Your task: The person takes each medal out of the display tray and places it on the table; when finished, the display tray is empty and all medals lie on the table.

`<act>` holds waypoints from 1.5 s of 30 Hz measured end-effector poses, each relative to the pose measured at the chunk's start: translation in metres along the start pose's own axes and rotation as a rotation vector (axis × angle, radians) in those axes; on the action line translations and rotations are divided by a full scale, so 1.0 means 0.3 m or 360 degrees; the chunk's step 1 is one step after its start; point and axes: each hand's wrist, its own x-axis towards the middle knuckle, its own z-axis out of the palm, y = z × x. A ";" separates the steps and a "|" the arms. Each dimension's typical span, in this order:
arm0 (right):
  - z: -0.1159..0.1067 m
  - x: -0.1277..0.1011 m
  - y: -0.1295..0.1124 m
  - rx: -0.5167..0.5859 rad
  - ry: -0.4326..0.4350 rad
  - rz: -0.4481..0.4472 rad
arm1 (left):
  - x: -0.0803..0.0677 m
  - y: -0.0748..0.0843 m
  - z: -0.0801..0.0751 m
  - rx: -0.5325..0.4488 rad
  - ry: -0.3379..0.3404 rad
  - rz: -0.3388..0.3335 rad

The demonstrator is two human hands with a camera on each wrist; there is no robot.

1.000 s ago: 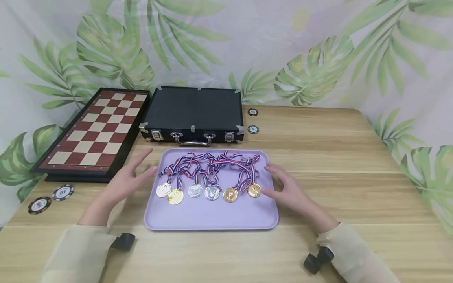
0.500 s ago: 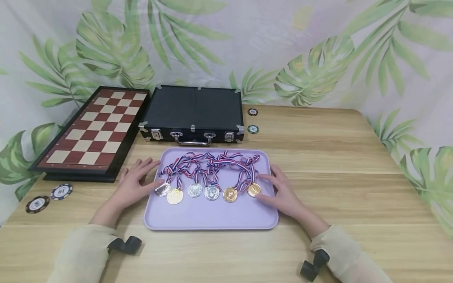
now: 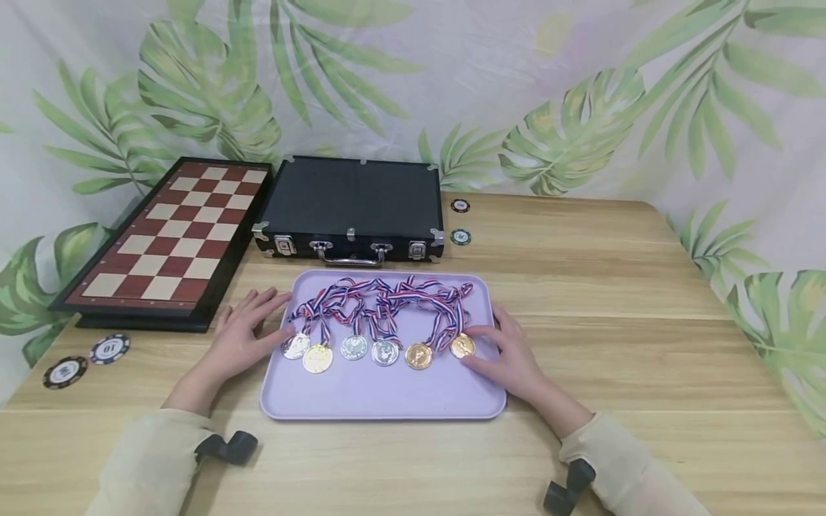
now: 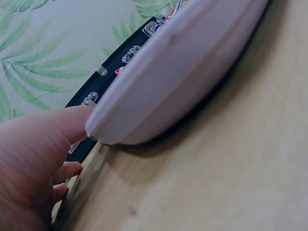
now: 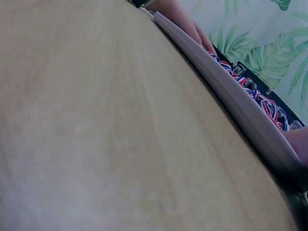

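**Head view: both hands at the short edges of the medal tray**

Left hand [image 3: 241, 337] laid flat on the bench [image 3: 613, 301], fingers straight and spread, thumb tip touching the left rim of the lilac tray [image 3: 381, 394] just beside the leftmost silver medal [image 3: 296, 346]. Right hand [image 3: 510, 355] likewise flat against the right rim, fingers relaxed, forefinger close to the rightmost gold medal [image 3: 462, 346]. Nothing gripped by either. Seen from the left wrist, thumb [image 4: 53, 130] pressed to the tray's rounded rim [image 4: 159, 91].

Tray between the two hands, long axis running left to right, both hands equally near. Six medals in a row along it, red-white-blue ribbons [image 3: 381, 297] tangled toward the far side.

Farther out: black case [image 3: 351, 197] with metal clasps beyond the tray, chessboard [image 3: 171, 236] far left, two poker chips [image 3: 460, 221] right of the case. Near left, two more chips, one [image 3: 109, 348] marked "10"; other lettering too small to read.
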 end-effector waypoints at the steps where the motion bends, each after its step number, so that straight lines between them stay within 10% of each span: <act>1: 0.001 -0.001 0.001 -0.0003 0.0006 -0.0012 | 0.000 0.000 0.001 0.0000 -0.0001 0.0002; 15: -0.003 -0.005 -0.015 -0.0217 0.0216 -0.0247 | -0.003 0.001 -0.001 0.0008 -0.0010 -0.0005; 20: -0.006 -0.006 -0.025 -0.0236 0.0100 -0.0347 | -0.005 -0.001 0.000 0.0022 -0.0009 -0.0003; 37: -0.135 0.015 -0.034 0.0896 -0.0158 0.0403 | -0.001 0.005 -0.002 0.0047 -0.0023 -0.0003; 45: -0.321 0.051 -0.060 0.1387 0.0111 0.0073 | -0.002 0.003 -0.002 0.0045 -0.0028 0.0005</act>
